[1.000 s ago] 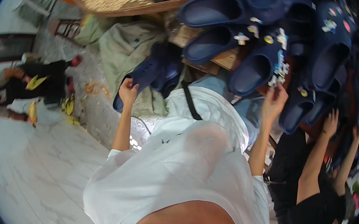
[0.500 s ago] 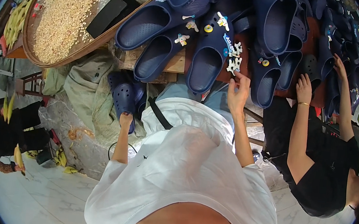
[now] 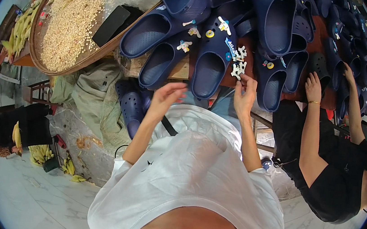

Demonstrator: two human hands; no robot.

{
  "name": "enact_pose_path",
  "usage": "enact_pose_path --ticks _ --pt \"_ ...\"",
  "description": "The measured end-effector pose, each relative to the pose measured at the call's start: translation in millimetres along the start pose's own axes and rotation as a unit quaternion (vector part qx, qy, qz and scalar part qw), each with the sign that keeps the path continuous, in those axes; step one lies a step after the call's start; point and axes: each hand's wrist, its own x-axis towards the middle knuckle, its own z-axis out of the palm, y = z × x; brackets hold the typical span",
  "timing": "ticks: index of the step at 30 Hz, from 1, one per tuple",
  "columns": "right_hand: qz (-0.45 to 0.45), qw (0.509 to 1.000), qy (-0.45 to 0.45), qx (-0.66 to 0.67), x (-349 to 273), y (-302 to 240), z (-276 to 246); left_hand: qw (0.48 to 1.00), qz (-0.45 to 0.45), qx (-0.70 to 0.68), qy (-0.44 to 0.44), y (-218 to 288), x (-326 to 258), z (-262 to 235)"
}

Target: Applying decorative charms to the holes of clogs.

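My left hand point(image 3: 166, 101) is raised in front of the shirt, fingers stretched out and slightly blurred, holding nothing. Just ahead of it is a navy clog point(image 3: 210, 63) with cartoon charms fixed on its upper. Beside that clog, several white shoe charms point(image 3: 240, 53) sit in a small cluster. The fingertips of my right hand point(image 3: 245, 96) close at the lower end of this cluster, on a white charm point(image 3: 238, 69). Below and left of the table edge rests another navy clog with holes point(image 3: 130, 108), no charms visible on it.
Many navy clogs crowd the table point(image 3: 320, 42). At left stand a round tray point(image 3: 34, 50) of pale kernels and a black box-like object point(image 3: 117, 23). A co-worker in black point(image 3: 322, 171) reaches among clogs at right; another person point(image 3: 14, 129) with corn is at far left.
My left hand has let go of the plain navy clog and risen to the right, near the table edge. My right hand stays by the white charms, its fingers slightly shifted.
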Motion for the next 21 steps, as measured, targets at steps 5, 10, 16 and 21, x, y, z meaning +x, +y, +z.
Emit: enact_pose_path --ticks 5,10,16,21 --pt "0.005 0.999 -0.007 0.045 18.7 -29.9 11.3 0.993 0.090 -0.071 -0.031 15.2 56.7 68.4" --pt "-0.057 0.996 -0.041 0.047 31.0 -50.3 18.0 0.949 -0.018 -0.312 -0.037 24.9 113.8 95.9" --pt "-0.078 0.995 -0.063 0.011 25.1 -51.7 24.1 0.966 -0.019 -0.257 -0.020 22.6 102.8 90.4" --pt "-0.074 0.996 -0.053 0.023 24.0 -48.5 27.6 0.995 0.057 -0.072 0.024 32.7 64.7 66.6"
